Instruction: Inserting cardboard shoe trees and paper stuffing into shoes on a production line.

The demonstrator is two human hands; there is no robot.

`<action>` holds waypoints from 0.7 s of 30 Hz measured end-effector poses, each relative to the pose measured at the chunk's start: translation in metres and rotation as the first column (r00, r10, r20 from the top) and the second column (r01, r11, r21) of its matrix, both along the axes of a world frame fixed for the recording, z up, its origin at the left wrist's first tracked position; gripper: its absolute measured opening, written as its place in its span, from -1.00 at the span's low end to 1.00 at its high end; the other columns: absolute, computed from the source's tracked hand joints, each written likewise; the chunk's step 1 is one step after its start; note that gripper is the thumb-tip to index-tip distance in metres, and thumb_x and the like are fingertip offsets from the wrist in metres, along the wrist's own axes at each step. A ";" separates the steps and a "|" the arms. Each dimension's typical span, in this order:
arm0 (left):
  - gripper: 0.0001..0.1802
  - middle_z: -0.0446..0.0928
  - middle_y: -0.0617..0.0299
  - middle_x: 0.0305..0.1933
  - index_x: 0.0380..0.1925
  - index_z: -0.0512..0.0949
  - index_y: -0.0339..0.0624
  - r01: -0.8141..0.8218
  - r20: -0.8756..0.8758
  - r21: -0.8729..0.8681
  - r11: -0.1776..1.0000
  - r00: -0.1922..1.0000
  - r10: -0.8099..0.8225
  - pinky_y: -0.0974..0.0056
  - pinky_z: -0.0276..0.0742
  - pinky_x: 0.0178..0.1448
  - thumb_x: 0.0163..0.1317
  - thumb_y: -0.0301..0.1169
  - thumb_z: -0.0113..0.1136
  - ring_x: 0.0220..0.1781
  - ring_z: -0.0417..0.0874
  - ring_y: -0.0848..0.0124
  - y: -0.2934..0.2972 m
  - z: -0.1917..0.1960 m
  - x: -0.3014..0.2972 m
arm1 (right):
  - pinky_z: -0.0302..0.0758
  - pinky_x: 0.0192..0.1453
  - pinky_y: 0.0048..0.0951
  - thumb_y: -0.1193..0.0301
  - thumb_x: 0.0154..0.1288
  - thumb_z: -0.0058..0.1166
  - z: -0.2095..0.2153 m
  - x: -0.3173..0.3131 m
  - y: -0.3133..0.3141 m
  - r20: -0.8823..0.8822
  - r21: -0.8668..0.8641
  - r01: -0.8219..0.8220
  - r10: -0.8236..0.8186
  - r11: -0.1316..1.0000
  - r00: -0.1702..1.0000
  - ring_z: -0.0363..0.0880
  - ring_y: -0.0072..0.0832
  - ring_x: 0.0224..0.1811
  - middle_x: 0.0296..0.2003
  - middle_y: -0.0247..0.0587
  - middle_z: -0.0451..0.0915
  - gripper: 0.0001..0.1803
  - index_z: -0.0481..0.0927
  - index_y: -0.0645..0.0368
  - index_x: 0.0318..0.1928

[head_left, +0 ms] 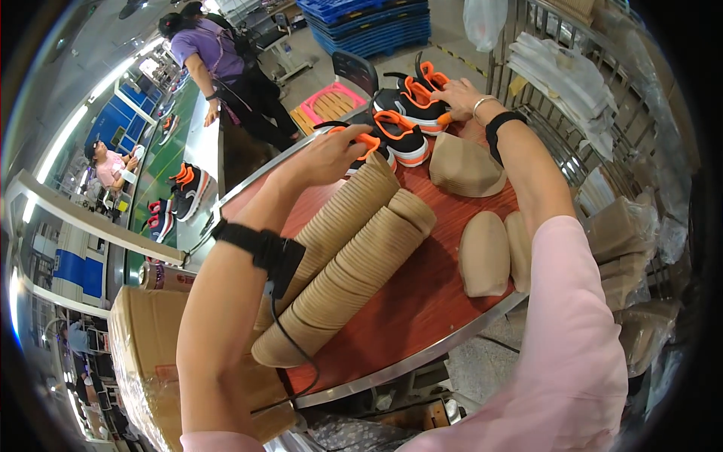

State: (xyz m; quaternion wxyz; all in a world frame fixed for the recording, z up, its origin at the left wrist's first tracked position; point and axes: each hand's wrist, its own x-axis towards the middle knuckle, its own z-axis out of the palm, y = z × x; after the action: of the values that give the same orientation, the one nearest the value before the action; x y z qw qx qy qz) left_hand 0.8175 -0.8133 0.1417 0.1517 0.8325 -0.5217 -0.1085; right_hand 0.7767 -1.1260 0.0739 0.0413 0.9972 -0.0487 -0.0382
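Evidently the black-and-orange shoes point(405, 141) at the frame's upper centre were being handled, left hand point(330, 157) and right hand point(460, 99) curled at them, how firmly I couldn't tell, and moving on seemingly called for a secure hold.

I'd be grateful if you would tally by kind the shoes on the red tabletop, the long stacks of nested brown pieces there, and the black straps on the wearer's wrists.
Black-and-orange shoes: 4 distinguishable, partly overlapping
Long brown stacks: 2
Black wrist straps: 2
Total: 8 distinguishable
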 end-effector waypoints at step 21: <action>-0.85 0.56 0.29 -0.50 -0.52 0.62 -0.16 -0.457 -0.389 0.045 0.888 0.811 0.437 0.33 0.47 -0.34 -0.17 -0.39 0.27 -0.46 0.54 0.46 -0.093 -0.049 0.075 | 0.29 0.01 -0.24 0.41 -0.09 0.10 -0.031 0.007 -0.025 0.236 0.001 -0.147 0.143 0.989 0.961 0.48 -0.19 -0.08 -0.26 -0.08 0.54 -0.63 0.61 -0.03 -0.14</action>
State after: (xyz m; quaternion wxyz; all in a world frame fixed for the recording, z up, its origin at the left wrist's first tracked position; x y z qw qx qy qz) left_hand 0.8923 -0.9063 0.0923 0.2941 0.8892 -0.2733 -0.2194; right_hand 0.7834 -1.1513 0.0425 0.0288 0.9959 0.0204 0.0829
